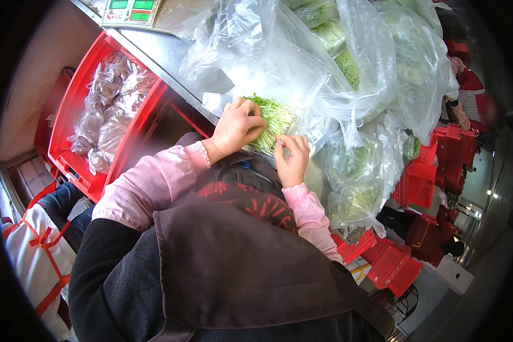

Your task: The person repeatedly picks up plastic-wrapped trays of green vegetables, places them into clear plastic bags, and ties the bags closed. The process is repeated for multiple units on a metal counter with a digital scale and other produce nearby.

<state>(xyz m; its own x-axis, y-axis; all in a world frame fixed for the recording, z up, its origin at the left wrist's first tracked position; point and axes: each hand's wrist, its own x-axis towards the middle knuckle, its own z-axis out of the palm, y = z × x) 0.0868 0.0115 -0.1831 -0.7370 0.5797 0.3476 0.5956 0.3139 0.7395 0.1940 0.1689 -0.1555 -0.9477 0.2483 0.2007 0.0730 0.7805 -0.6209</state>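
A bunch of green leafy sprouts with pale stems (278, 122) lies in front of me, on or in clear plastic at the near edge of the metal table (154, 49). My left hand (241, 126) rests on the leafy left side of the bunch, fingers bent; whether they grip any stems is unclear. At the lower right of the sprouts is my right hand (291, 156), its thumb and index finger close together at the stem ends. Whether something small is pinched there cannot be told. Beside it, a printed label (315, 136) sits on clear plastic.
Large clear plastic bags of greens (346, 64) cover the table's far right, with smaller filled bags (355, 192) nearer. A digital scale (130, 13) stands at the far left. Left of the table is a red crate (124, 164) of bagged goods. Other people and red crates are at right.
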